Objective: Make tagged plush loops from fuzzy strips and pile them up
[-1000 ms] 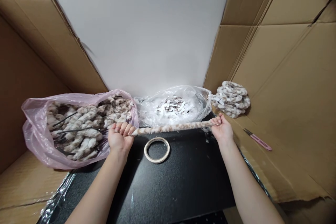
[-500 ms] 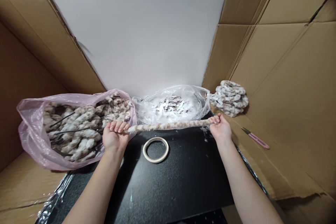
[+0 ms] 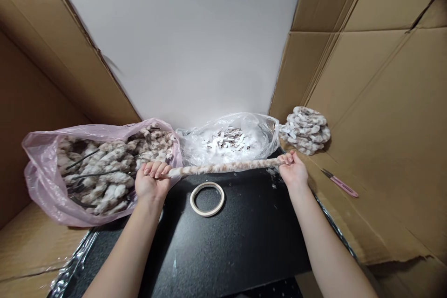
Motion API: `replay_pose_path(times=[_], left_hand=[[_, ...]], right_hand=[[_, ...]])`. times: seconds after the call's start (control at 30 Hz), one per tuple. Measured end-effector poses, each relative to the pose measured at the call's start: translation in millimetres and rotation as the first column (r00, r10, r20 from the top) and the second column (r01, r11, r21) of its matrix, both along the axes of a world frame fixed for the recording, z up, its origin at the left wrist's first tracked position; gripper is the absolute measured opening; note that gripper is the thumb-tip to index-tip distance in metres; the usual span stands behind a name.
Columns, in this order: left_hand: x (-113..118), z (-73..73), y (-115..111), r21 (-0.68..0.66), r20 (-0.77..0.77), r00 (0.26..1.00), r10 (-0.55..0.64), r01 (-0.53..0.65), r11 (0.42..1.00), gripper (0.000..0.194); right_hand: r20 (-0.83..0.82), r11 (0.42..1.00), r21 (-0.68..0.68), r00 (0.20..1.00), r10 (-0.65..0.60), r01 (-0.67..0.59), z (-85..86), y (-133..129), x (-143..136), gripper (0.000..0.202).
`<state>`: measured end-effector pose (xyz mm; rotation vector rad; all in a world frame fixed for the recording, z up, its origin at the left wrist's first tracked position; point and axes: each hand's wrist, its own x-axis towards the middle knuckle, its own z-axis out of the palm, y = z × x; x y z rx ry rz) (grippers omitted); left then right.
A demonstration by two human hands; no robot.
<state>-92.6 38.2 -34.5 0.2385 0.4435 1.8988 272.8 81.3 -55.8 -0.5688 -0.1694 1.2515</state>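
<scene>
A fluffy cream-and-brown fur strip (image 3: 226,166) is stretched nearly level between my two hands, above the far part of the black table (image 3: 237,237). My left hand (image 3: 152,180) is closed around its left end, in front of the pink plastic bag (image 3: 42,149). Its right end is pinched in the closed fingers of my right hand (image 3: 292,170). Below the strip, a roll of cream tape (image 3: 207,199) lies flat on the table. Whether the strip has a core inside is hidden by the fur.
The pink bag holds several fluffy strips (image 3: 111,163) with dark stems. Behind the strip lies a clear plastic bag (image 3: 261,135) with small white-and-brown pieces. At right are a bundle of fluffy strips (image 3: 309,130) and a pink-handled cutter (image 3: 344,186) on cardboard (image 3: 377,149). Cardboard walls flank both sides.
My left hand has shifted very slightly left, still holding the fur strip. My right hand and everything else look the same.
</scene>
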Motion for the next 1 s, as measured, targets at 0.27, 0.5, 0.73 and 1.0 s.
replay_pose_path(times=[0.27,0.5,0.73,1.0], left_hand=[[-0.8,0.3,-2.7,-0.014,-0.044,0.999,-0.025,0.024,1.0,0.045],[3.7,0.7,-7.0,-0.009,-0.073,0.996,-0.058,0.057,0.998,0.044],[8.5,-1.7,-7.8,-0.046,-0.08,0.989,-0.121,0.117,0.992,0.045],[-3.7,-4.8,-3.5,-0.039,-0.063,0.996,-0.065,0.063,0.997,0.047]], right_hand=[[0.029,1.0,0.007,1.0,0.004,-0.004,-5.4,3.4,5.1,0.039],[0.03,1.0,0.021,0.999,0.018,-0.018,-5.1,-0.5,2.5,0.035],[0.034,0.999,0.004,0.999,0.036,-0.037,-10.5,-4.7,8.1,0.022],[0.051,1.0,-0.017,0.998,0.027,-0.026,-16.8,-1.4,15.3,0.021]])
